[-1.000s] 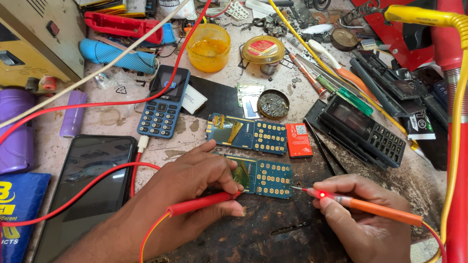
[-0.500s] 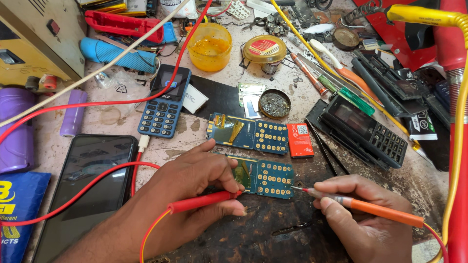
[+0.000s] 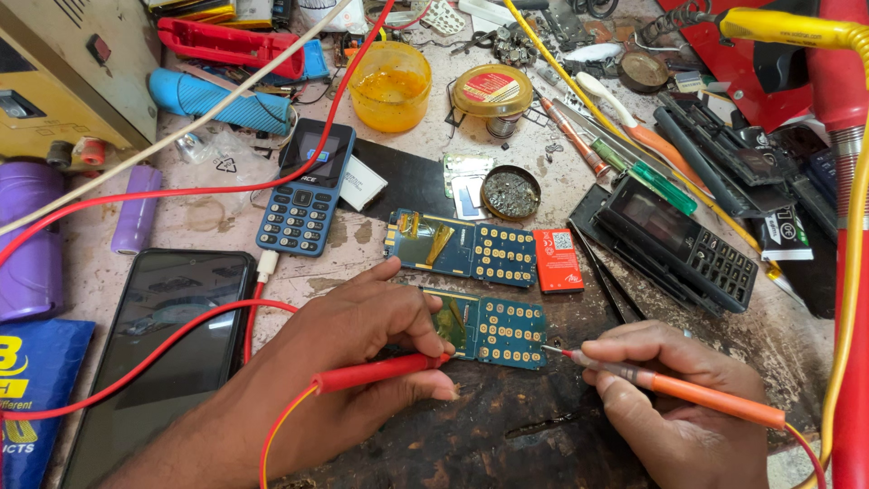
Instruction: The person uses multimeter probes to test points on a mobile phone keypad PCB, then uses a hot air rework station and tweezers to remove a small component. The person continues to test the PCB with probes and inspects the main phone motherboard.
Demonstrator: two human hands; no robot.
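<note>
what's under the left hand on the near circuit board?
The left hand covers the near circuit board's left end; its keypad contacts and a yellowish patch show. The red probe's tip is hidden by the fingers, so its contact point cannot be seen.

Left hand [image 3: 348,362] covers near board's [image 3: 493,328] left end; red probe [image 3: 380,371] tip hidden beneath fingers. Orange probe [image 3: 688,389] lead exits at 4 o'clock. Smartphone [image 3: 154,362] cut off at 7 o'clock. Yellow box [image 3: 63,72] cropped at 10 o'clock.
</note>
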